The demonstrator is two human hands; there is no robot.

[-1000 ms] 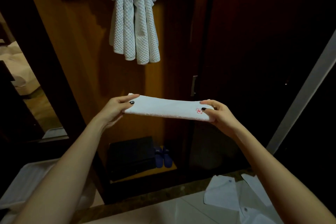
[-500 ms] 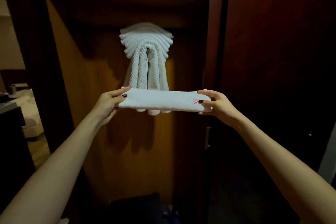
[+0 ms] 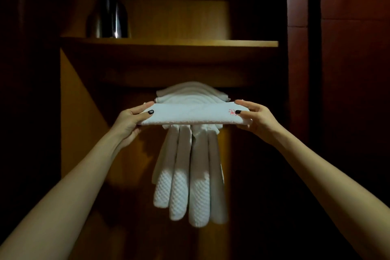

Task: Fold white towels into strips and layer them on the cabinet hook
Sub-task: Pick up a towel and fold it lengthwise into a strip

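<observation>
Your left hand point(image 3: 130, 121) and right hand point(image 3: 256, 118) each pinch an end of the folded towel strip point(image 3: 194, 114), held level at mid-frame. Just behind it, layered white towels point(image 3: 190, 167) hang in the cabinet point(image 3: 84, 99). On the shelf point(image 3: 168, 43) above, at upper left, stands a dark metallic vessel point(image 3: 111, 20).

The folded strip point(image 3: 190, 115) has gone up. A second ago it was held well under the ends of the hung towels point(image 3: 190, 175), and half a second ago it crossed their lower tips. Now it lies across their upper part, just under the arched folds. The left hand point(image 3: 130, 121) and right hand point(image 3: 256, 119) rose with it, and the view tilted up too, bringing the shelf point(image 3: 168, 43) fully into sight.
</observation>
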